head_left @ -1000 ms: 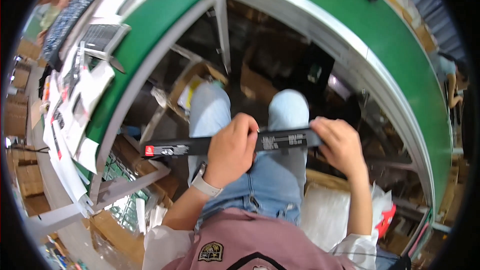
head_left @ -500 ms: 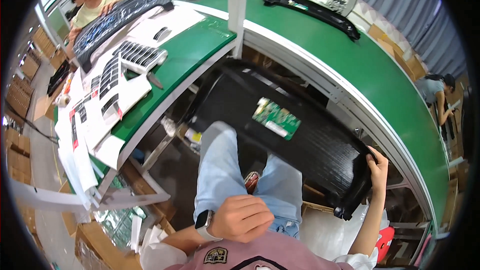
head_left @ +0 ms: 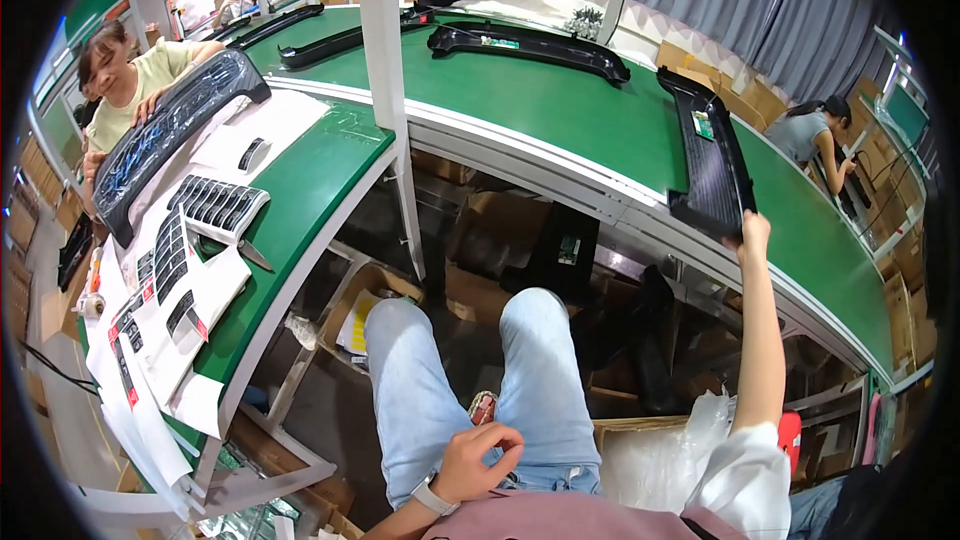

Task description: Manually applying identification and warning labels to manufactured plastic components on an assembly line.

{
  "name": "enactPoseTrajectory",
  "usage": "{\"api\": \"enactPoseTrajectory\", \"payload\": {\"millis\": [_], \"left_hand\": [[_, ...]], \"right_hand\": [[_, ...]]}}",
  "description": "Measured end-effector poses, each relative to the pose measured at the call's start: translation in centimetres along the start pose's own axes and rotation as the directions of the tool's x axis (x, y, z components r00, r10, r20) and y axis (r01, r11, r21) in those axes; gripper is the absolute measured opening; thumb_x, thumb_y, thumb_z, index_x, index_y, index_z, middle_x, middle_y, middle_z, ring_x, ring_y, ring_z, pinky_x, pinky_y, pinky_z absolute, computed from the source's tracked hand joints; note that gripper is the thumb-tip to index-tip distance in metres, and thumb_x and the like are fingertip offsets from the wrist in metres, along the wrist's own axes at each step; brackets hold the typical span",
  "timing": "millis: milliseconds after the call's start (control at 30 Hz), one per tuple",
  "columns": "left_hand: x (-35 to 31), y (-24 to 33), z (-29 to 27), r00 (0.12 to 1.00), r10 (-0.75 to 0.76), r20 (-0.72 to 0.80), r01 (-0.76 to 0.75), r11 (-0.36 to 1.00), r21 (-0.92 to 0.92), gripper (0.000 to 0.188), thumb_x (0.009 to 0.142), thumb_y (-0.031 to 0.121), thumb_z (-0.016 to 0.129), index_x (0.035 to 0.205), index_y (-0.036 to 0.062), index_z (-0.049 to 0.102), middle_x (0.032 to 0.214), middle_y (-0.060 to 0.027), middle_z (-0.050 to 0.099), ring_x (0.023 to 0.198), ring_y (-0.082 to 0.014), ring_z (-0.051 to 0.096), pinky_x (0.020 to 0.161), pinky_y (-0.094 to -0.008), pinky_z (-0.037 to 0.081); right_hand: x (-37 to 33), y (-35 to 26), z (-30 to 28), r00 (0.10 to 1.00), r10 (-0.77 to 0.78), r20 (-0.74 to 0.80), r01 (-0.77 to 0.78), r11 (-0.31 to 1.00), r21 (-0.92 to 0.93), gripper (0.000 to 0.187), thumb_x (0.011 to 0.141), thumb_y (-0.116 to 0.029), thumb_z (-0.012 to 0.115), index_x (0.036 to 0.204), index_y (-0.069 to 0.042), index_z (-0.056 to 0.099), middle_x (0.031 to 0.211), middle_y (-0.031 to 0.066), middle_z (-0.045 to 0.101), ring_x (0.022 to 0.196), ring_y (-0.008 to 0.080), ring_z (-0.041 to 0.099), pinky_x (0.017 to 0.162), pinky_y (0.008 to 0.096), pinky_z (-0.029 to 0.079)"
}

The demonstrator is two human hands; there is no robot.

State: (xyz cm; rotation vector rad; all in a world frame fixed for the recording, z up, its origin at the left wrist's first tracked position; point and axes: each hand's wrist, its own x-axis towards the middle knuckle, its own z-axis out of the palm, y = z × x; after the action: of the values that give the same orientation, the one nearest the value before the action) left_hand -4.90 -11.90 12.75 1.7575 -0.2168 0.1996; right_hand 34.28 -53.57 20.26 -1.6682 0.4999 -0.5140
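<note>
One hand (head_left: 755, 236) at panel (head_left: 714, 162), grip unclear

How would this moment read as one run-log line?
right hand: holding near end of black panel | left hand: loosely curled, nothing visible in it | green circuit board: on panel | panel position: over green bench

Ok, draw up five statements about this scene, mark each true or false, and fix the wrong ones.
1. The right hand is at the near end of a black panel. True.
2. Both hands touch that panel. False: the left hand is well apart from it.
3. A green circuit board is on the panel. True.
4. Nothing is worn on the left wrist. False: a pale wristband is around it.
5. The co-worker in the yellow top has a hand on a dark part. True.
</note>
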Motion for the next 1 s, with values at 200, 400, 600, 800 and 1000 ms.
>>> {"api": "enactPoseTrajectory", "payload": {"millis": [200,400,600,800,1000], "left_hand": [[0.5,-3.1,1.4,0.986,-0.166,0.003,0.166,0.981,-0.098,0.007,0.084,0.004,0.068,0.087,0.0004,0.064,0.077,-0.0073,0.067,0.069,-0.0179,0.067,0.066,-0.0285,0.052],[0.5,-4.7,1.2,0.935,-0.349,-0.064,0.342,0.935,-0.095,0.007,0.085,0.004,0.068,0.087,-0.0007,0.064,0.076,-0.0073,0.068,0.069,-0.0145,0.066,0.066,-0.0274,0.052],[1.7,-6.3,1.0,0.870,-0.489,-0.059,0.473,0.863,-0.178,0.006,0.087,0.004,0.067,0.090,-0.0006,0.064,0.079,-0.0051,0.068,0.072,-0.0103,0.064,0.069,-0.0262,0.051],[3.4,-7.2,1.2,0.837,-0.543,-0.062,0.523,0.829,-0.198,0.006,0.089,0.003,0.067,0.090,-0.0012,0.063,0.080,-0.0022,0.066,0.074,-0.0064,0.060,0.070,-0.0236,0.050],[4.9,-6.9,0.7,0.829,-0.537,-0.156,0.495,0.835,-0.241,0.005,0.091,0.002,0.065,0.092,-0.0018,0.061,0.080,-0.0030,0.066,0.074,-0.0073,0.060,0.069,-0.0229,0.049]], "right_hand": [[10.3,-1.4,2.0,0.830,-0.557,-0.012,0.399,0.609,-0.685,0.070,0.097,-0.059,0.040,0.146,-0.008,0.042,0.143,0.0260,0.046,0.132,0.0504,0.041,0.114,0.0477,0.028],[-13.4,-4.0,11.0,0.077,-0.911,0.404,0.993,0.034,-0.112,0.026,0.079,0.000,0.060,0.105,-0.003,0.063,0.104,0.0177,0.063,0.095,0.0368,0.060,0.083,0.0441,0.051],[-20.9,12.7,13.6,0.298,-0.654,0.695,0.919,0.393,-0.024,0.021,0.077,-0.010,0.066,0.097,-0.006,0.063,0.074,0.0076,0.059,0.072,0.0285,0.063,0.061,0.0368,0.053],[-9.5,27.6,17.8,0.885,-0.246,0.394,0.460,0.343,-0.819,0.048,0.082,-0.030,0.070,0.118,-0.001,0.058,0.110,0.0216,0.063,0.104,0.0360,0.062,0.084,0.0479,0.054],[-8.9,29.6,19.6,0.884,0.233,0.405,0.183,0.626,-0.758,0.043,0.091,-0.035,0.063,0.094,0.008,0.067,0.101,0.0323,0.065,0.103,0.0464,0.061,0.086,0.0527,0.049]]}}
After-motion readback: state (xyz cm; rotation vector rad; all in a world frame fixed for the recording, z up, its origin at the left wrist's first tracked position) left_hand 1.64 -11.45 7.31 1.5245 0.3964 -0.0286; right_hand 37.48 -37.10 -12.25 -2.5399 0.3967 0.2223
